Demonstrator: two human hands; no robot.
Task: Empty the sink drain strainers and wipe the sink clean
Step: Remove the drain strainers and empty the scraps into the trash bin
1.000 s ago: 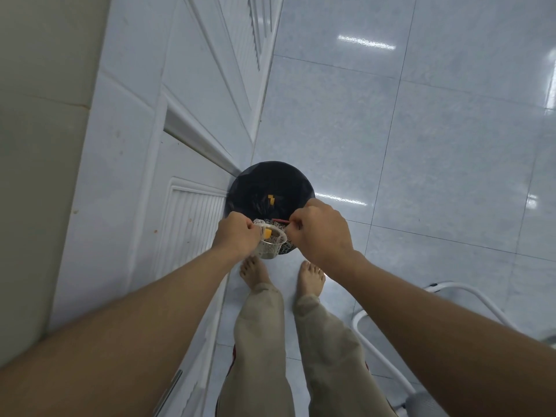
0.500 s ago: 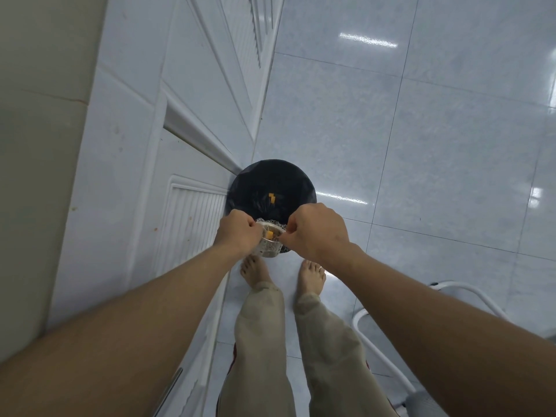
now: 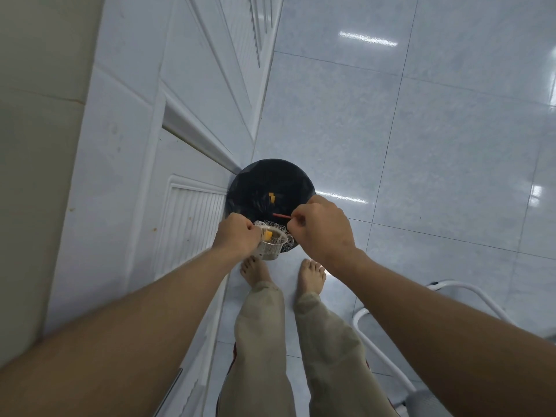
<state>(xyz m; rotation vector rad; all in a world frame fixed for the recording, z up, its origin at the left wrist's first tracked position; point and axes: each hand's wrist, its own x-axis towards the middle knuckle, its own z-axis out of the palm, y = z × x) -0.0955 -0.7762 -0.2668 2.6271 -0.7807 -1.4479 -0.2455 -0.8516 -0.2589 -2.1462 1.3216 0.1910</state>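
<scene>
I look straight down at a black-lined trash bin point(image 3: 264, 179) on the floor by the white cabinet. My left hand point(image 3: 237, 237) grips the rim of a small metal drain strainer point(image 3: 270, 246) held over the bin's near edge. An orange food scrap point(image 3: 267, 235) lies inside the strainer, and a white mesh net point(image 3: 285, 236) hangs around it. My right hand point(image 3: 320, 227) is closed, pinching a thin red strip point(image 3: 281, 215) at the net's edge. Two orange scraps point(image 3: 272, 196) lie in the bin.
White cabinet doors point(image 3: 168, 164) run along the left, touching the bin. My bare feet point(image 3: 282, 273) stand just short of the bin on glossy pale floor tiles point(image 3: 421, 130). A white tubular frame point(image 3: 388, 335) stands at the lower right.
My right hand has drawn away to the right from the strainer, pulling the red strip out into view. The left hand and strainer stay in about the same place.
</scene>
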